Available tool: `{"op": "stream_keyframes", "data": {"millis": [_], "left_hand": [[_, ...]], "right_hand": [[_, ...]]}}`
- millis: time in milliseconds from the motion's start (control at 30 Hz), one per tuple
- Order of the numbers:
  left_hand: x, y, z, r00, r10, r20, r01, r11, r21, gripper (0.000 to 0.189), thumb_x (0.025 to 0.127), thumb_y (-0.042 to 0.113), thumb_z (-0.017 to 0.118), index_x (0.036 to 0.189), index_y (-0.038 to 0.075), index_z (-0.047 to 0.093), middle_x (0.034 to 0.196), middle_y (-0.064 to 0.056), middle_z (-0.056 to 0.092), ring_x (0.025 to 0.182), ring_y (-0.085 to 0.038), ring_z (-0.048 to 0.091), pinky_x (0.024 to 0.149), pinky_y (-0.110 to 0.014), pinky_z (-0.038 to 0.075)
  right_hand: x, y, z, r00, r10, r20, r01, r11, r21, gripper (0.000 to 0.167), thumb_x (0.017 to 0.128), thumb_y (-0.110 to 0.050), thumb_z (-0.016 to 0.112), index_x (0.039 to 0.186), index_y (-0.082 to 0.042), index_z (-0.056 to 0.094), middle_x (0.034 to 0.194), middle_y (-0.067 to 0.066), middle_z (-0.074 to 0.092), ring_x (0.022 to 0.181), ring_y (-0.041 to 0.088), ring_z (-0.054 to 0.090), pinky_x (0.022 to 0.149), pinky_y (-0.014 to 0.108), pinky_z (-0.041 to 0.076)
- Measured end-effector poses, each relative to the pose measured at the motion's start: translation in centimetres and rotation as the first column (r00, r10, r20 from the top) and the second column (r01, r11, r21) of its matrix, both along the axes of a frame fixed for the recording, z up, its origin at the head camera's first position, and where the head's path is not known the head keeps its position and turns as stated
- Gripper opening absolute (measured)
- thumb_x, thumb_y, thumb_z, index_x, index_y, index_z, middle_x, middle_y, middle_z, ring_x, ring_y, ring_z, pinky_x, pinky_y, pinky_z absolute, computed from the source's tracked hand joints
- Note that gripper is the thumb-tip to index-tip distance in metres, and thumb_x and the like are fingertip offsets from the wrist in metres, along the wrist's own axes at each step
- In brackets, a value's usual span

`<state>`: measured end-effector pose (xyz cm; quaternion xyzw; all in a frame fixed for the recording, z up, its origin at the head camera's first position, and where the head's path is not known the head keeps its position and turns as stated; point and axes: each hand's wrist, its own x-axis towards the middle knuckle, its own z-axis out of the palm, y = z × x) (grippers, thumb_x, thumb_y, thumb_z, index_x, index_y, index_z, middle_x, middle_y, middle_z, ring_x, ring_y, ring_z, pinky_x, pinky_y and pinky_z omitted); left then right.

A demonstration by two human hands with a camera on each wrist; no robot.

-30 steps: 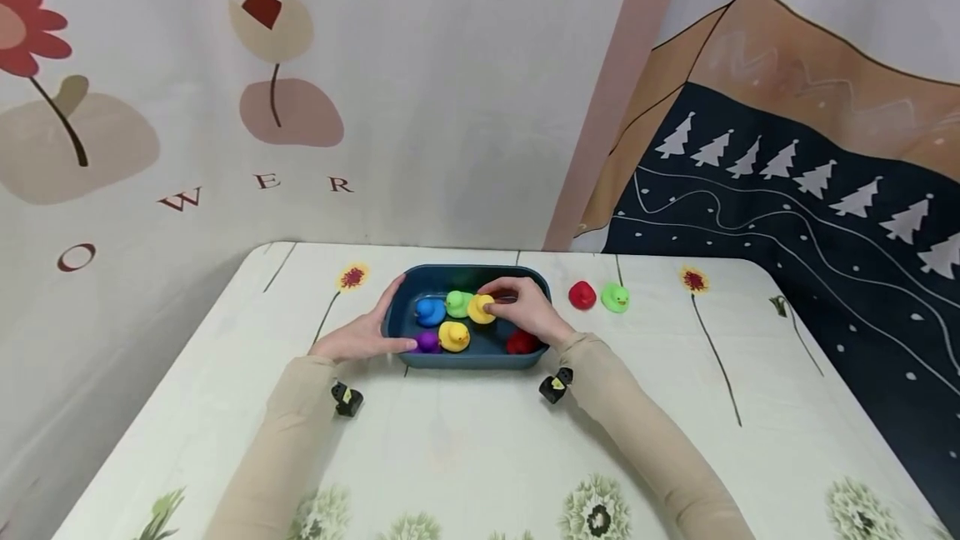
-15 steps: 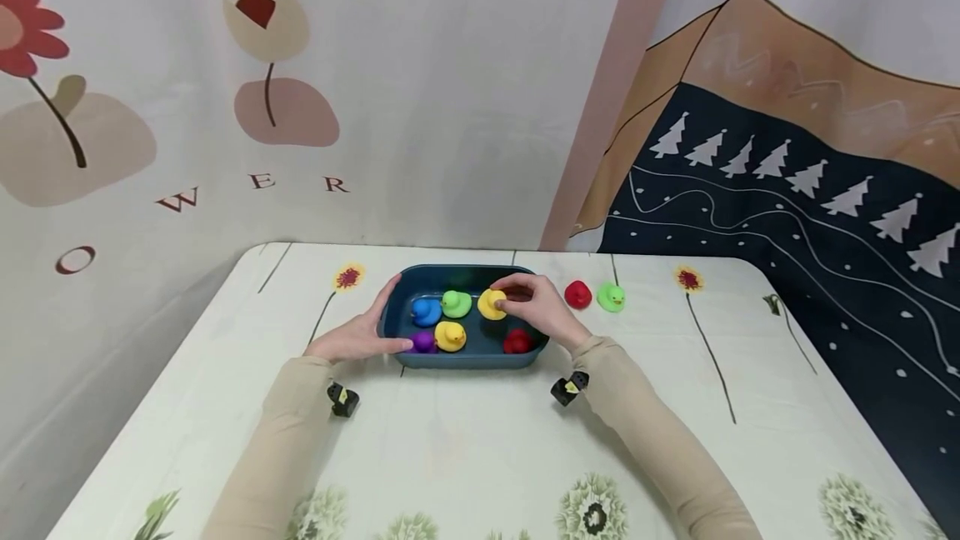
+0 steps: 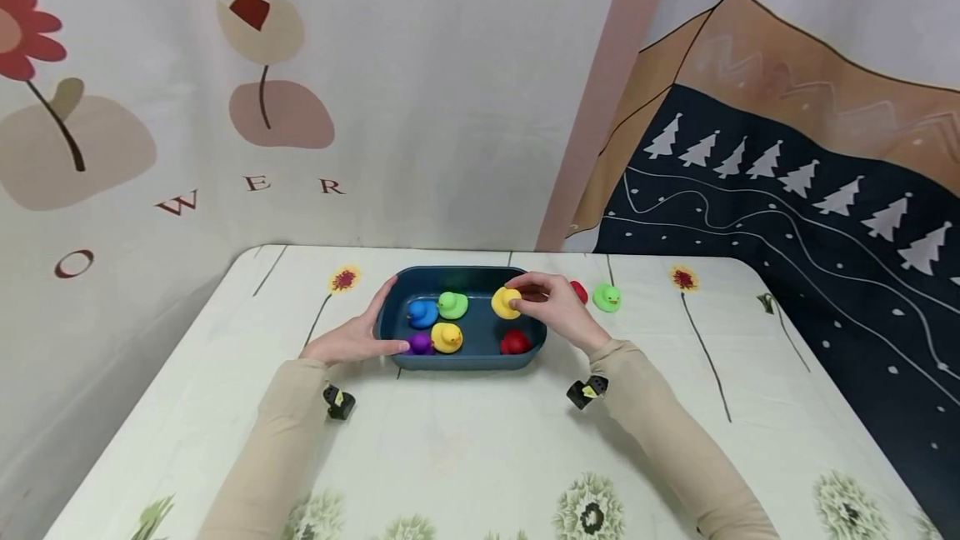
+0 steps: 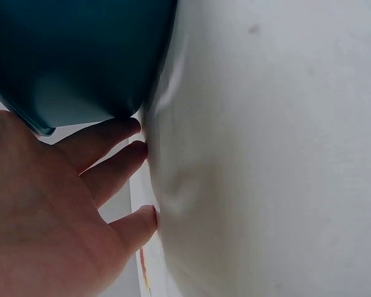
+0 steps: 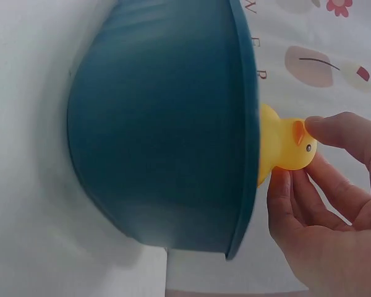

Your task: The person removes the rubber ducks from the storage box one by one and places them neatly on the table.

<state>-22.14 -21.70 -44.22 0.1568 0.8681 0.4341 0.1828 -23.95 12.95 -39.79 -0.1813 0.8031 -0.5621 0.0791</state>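
Note:
In the head view my right hand pinches a yellow rubber duck over the right end of the dark blue bin. The right wrist view shows the held duck's head standing past the rim, thumb and fingers around it. My left hand rests at the bin's left end, thumb across the rim near a purple duck. Its other fingers lie spread outside the wall, tips down by the tablecloth. Inside also sit a blue duck, a green duck, another yellow duck and a red duck.
On the table right of the bin are a second red duck, partly hidden by my right hand, and a second green duck. A flower-printed white cloth covers the table. Printed curtains hang behind it.
My right hand has moved right and lifted the yellow duck away from the green duck's side toward the bin's right end. The left hand stays at the bin's left end.

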Motion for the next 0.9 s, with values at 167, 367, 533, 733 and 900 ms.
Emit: {"op": "stream_keyframes", "data": {"millis": [167,367,533,733,900], "left_hand": [[0.0,-0.1,0.0,1.0,-0.007,0.001,0.007,1.0,0.024,0.108,0.087,0.038,0.071,0.154,0.029,-0.013,0.159,-0.02,-0.003,0.138,-0.052,0.015,0.103,-0.07,0.019],[0.0,-0.2,0.0,1.0,-0.005,-0.011,0.006,1.0,0.023,0.108,0.087,0.039,0.071,0.154,0.029,-0.013,0.159,-0.019,-0.003,0.137,-0.052,0.017,0.102,-0.07,0.02],[-0.1,-0.3,0.0,1.0,-0.008,-0.011,0.008,1.0,0.015,0.108,0.086,0.042,0.071,0.154,0.031,-0.013,0.159,-0.022,0.0,0.136,-0.053,0.02,0.101,-0.07,0.022],[-0.1,-0.2,0.0,1.0,-0.014,-0.014,0.015,1.0,0.026,0.108,0.086,0.041,0.071,0.154,0.03,-0.012,0.159,-0.021,0.0,0.136,-0.054,0.02,0.101,-0.071,0.022],[-0.2,-0.1,-0.1,1.0,-0.012,-0.011,0.012,1.0,0.02,0.109,0.085,0.042,0.071,0.154,0.03,-0.012,0.158,-0.022,0.002,0.135,-0.054,0.021,0.101,-0.071,0.022]], "right_hand": [[0.2,0.7,0.3,1.0,-0.02,-0.024,0.02,1.0,0.004,0.025,0.09,-0.004,0.068,0.114,0.0,0.066,0.115,0.012,0.063,0.103,0.027,0.061,0.092,0.03,0.049],[0.4,1.5,0.7,0.999,-0.024,-0.045,0.024,1.0,-0.001,0.027,0.09,-0.004,0.068,0.115,0.003,0.065,0.116,0.017,0.062,0.105,0.03,0.061,0.093,0.033,0.049],[0.3,2.5,0.8,0.998,-0.048,-0.042,0.049,0.999,0.008,0.028,0.09,-0.005,0.068,0.117,0.002,0.065,0.117,0.017,0.062,0.104,0.03,0.062,0.09,0.032,0.05],[0.5,3.6,1.0,0.997,-0.07,-0.027,0.07,0.997,0.01,0.03,0.09,-0.007,0.068,0.118,0.001,0.064,0.117,0.016,0.063,0.104,0.03,0.062,0.088,0.03,0.051],[0.6,4.3,1.1,0.996,-0.083,-0.018,0.083,0.996,0.038,0.031,0.091,-0.009,0.068,0.12,0.001,0.063,0.119,0.016,0.062,0.105,0.03,0.06,0.089,0.03,0.051]]}}
